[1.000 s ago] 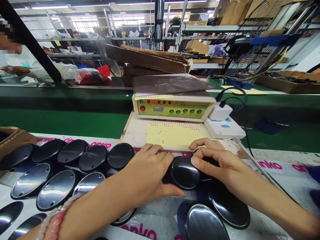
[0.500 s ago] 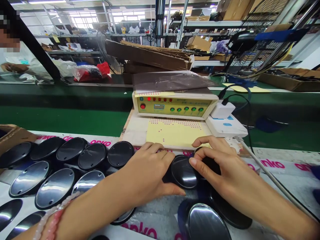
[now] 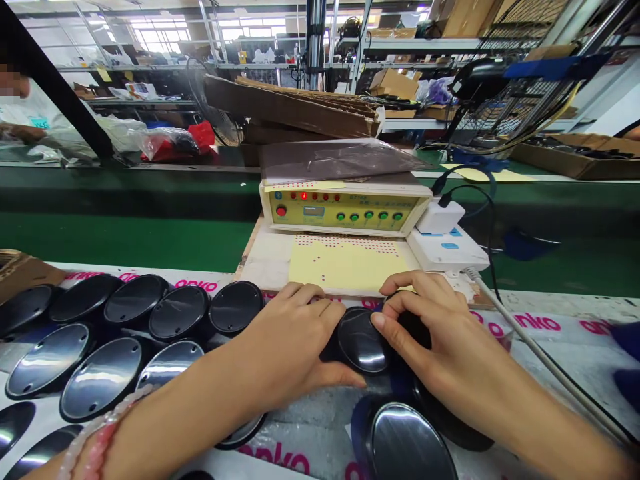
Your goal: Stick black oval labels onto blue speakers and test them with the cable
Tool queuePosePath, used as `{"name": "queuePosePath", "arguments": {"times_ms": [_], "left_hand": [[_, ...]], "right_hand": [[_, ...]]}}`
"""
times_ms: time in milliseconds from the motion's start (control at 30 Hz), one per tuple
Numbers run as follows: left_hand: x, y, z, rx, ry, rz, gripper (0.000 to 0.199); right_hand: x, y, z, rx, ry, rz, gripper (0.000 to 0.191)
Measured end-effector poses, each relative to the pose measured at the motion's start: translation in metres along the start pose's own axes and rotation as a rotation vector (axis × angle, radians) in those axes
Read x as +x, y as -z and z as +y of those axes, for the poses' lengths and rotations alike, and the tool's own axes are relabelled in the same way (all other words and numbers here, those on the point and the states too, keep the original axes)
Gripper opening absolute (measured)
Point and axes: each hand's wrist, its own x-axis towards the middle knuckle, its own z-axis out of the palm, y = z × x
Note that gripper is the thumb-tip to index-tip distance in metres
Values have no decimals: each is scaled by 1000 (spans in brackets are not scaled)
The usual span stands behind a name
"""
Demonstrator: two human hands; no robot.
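A black piece with a glossy oval face (image 3: 364, 339) stands tilted between my hands at the middle of the bench. My left hand (image 3: 295, 340) curls around its left side, thumb stretched along the lower edge. At its upper right rim, my right hand (image 3: 425, 320) has thumb and index finger pinched together; what lies between those fingertips is too small to make out. Another dark part sits partly hidden behind the right hand. Nearer to me is a similar black oval-faced piece (image 3: 413, 443), below the right wrist.
Rows of black oval-faced pieces (image 3: 103, 377) fill the left side. Behind my hands, a yellow-fronted control box (image 3: 340, 212) stands on a board beside a white power strip (image 3: 447, 250), whose grey cable (image 3: 530, 347) runs right. Flattened cardboard (image 3: 295, 110) rests above the box.
The view has shifted slightly, while both hands keep nearly the same grip on the piece. On the control box, the lit red lamp is now one place further right.
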Motion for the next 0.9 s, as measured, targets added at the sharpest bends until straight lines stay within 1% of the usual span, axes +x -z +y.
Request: {"name": "queuePosePath", "arguments": {"times_ms": [267, 333, 400, 467, 533, 600, 633, 667, 700, 733, 767, 800, 833, 900], "left_hand": [[0, -1, -1, -5, -9, 8, 62], [0, -1, -1, -5, -5, 6, 62], [0, -1, 0, -5, -8, 2, 61], [-1, -3, 2, 9, -24, 36, 65], [-2, -6, 5, 44, -76, 98, 75], [-2, -11, 8, 88, -163, 135, 78], [-2, -12, 8, 106, -209, 129, 75], [-1, -14, 9, 121, -248, 112, 70], [0, -14, 9, 134, -275, 93, 66], [0, -14, 9, 145, -290, 77, 63], [1, -14, 9, 152, -299, 62, 61], [1, -13, 8, 155, -302, 52, 59], [0, -12, 8, 155, -300, 44, 57], [-1, -11, 7, 139, -296, 53, 56]], "right_hand": [[1, 2, 1, -94, 69, 11, 14], [0, 1, 0, -124, 105, 15, 15], [-3, -3, -3, -216, 164, 41, 15], [-7, -4, -10, -376, 247, 94, 16], [-8, 3, -16, -515, 317, 130, 19], [-2, 21, -14, -572, 320, 163, 24], [4, 35, -8, -591, 262, 188, 26], [10, 51, 0, -614, 156, 208, 26], [18, 68, 11, -649, 10, 220, 27], [25, 83, 25, -693, -171, 210, 29], [32, 97, 40, -711, -348, 137, 33], [39, 107, 56, -704, -436, 69, 35], [46, 113, 72, -688, -481, 17, 36], [56, 115, 100, -626, -542, -90, 40]]}}
